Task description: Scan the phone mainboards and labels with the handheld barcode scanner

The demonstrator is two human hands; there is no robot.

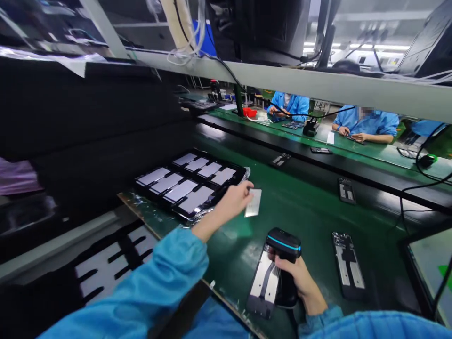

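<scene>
My left hand [237, 198] pinches the top edge of a flat, silvery-white phone battery [253, 203], held just beyond the corner of a black tray [168, 205]. Several pale batteries [194, 199] lie in that tray's slots. Closer to me, my right hand [300, 278] is wrapped round the handle of a black barcode scanner [283, 241] with a blue light strip. Beside and partly under the scanner is an open phone housing [263, 282] with a bright metal interior; the scanner hides its upper end.
Another phone housing [348, 261] lies on the green bench to the right, near a screen [432, 268]. More phone parts [346, 190] rest on the dark conveyor strip. A shelf beam [282, 77] crosses above. Two co-workers in blue [370, 122] sit opposite. A second tray [106, 263] is lower left.
</scene>
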